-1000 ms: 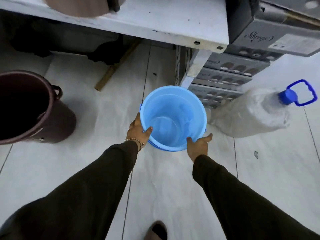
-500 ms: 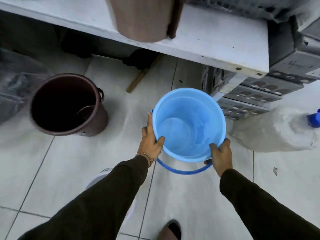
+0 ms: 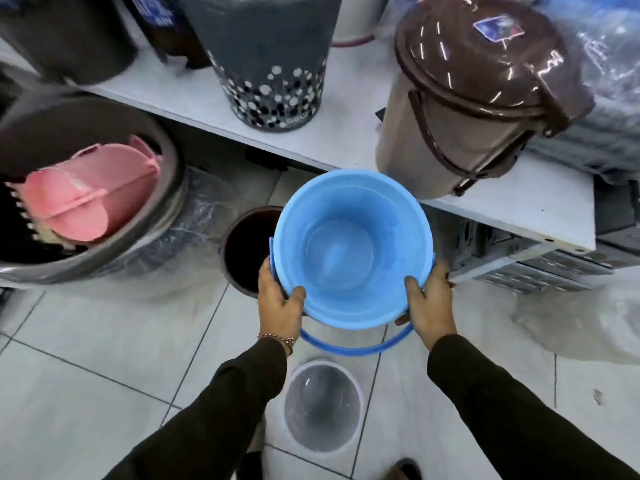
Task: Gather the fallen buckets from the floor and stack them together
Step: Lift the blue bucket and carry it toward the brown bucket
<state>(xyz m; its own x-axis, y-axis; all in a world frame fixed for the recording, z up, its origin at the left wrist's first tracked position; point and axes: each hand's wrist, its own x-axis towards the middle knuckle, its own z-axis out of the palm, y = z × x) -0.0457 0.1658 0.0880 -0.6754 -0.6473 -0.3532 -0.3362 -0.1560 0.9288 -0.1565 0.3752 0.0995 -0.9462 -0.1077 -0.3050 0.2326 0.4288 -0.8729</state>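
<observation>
Sleeves lead up past a clear bucket on the floor below the hands; left hand and right hand grip the blue bucket rim, a brown bucket beyond the left hand, the shelf farther off

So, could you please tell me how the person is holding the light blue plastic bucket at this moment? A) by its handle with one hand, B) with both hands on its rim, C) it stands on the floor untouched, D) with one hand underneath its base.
B: the left hand and right hand each grip the rim of the light blue plastic bucket, thumbs inside, while its blue handle hangs free below.
</observation>
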